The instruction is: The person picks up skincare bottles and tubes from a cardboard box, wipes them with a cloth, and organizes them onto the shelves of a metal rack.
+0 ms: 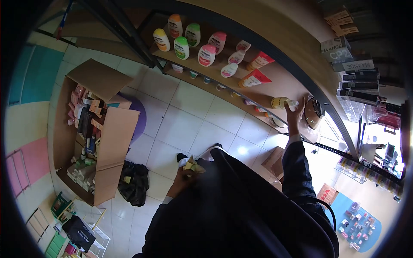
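At the right end of the shelf, my right hand [294,115] is closed round a bottle [280,102] with a yellowish label and a clear cap. A round brown item [313,114] sits just to the right of that hand. My left hand [183,182], low in front of my body, grips a crumpled yellowish cloth [194,166]. Along the shelf [284,81] stand bottles with orange, yellow, green and pink caps, such as a green-capped one [181,48], and red-and-white tubes [254,79].
An open cardboard box [116,150] full of packaged products stands on the tiled floor at the left, beside a black plastic bag [134,182]. Boxed goods [337,50] fill the upper right. A smaller carton [274,163] lies below the shelf.
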Motion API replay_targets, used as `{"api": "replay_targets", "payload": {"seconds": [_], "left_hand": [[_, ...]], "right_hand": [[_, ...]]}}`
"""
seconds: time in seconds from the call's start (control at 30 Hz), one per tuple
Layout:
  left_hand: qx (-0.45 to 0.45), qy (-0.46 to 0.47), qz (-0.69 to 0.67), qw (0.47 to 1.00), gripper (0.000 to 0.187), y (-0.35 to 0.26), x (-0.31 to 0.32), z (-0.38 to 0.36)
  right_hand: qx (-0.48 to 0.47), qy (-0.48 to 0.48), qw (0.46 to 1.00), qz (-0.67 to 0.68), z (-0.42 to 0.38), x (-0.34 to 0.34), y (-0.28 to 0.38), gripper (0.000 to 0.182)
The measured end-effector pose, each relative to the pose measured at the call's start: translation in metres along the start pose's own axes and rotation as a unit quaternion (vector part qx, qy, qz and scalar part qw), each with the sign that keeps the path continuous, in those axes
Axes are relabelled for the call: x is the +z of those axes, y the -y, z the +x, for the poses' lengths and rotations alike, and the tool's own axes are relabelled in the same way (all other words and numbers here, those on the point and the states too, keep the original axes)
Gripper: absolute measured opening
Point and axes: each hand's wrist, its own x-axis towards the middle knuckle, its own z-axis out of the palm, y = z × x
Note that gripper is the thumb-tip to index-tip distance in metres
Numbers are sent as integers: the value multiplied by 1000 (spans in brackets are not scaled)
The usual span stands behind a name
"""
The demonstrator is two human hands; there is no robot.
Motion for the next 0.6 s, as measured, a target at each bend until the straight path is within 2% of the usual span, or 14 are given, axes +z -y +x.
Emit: {"api": "replay_targets", "payload": {"seconds": [0.03,0.1,0.13,0.2,0.23,0.27,0.33,0.37,0.43,0.5,0.6], "left_hand": [[-14,8,6,1000,17,-2,-1,-2],[7,10,13,1000,18,5,-2,-3],[27,13,19,999,19,10,-2,-2],[36,30,17,999,20,20,-2,1],[43,49,16,998,21,17,-4,1],[44,46,14,998,21,14,-5,-3],[-35,18,-91,995,20,-11,-6,-14],[-35,19,-93,995,20,-6,-8,-16],[41,-8,-8,999,20,10,-13,-18],[33,3,2,999,19,19,-19,-21],[20,6,18,1000,17,37,-25,-26]], "right_hand": [[0,0,1000,3,6,5,-7,75],[28,97,992,-77,17,11,-24,58],[25,96,992,-75,18,11,-27,58],[50,57,995,-64,16,11,-29,43],[38,75,991,-99,17,8,-35,36],[35,77,992,-98,16,7,-41,36],[36,36,992,-119,8,0,-35,34],[18,5,990,-140,4,-5,-32,32],[33,8,992,-122,-4,-19,-6,32],[48,10,993,-107,-6,-31,18,32],[14,47,994,-93,-2,-31,34,31]]}}
